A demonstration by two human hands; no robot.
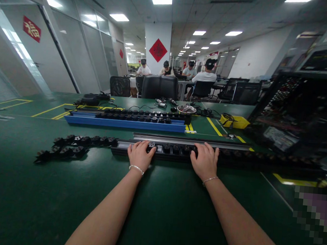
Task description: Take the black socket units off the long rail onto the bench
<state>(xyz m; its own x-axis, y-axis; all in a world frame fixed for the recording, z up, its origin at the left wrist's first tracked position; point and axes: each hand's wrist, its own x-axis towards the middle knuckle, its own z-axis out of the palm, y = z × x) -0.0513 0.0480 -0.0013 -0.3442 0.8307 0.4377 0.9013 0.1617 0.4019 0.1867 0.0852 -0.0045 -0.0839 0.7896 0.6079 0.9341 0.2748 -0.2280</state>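
Note:
A long black metal rail (177,159) lies left to right across the green table. Small black socket-like modules (176,149) sit in a row in its channel, reaching far to the right. At the rail's left part, my left hand (141,155) grips it, with the thumb beside a black module (151,146). My right hand (206,161) holds the rail farther right, its thumb and index finger at another module and its other fingers over the far edge. What lies under both palms is hidden. A silver-grey strip (179,141) runs just behind the rail.
Joined black modules (63,152) lie loose at left. Behind stand a blue rail (126,124), a metal bowl (186,109), a yellow tray (234,121) and cables. An open black computer case (293,107) rises at right. Several people sit at far tables beyond a black chair (159,87).

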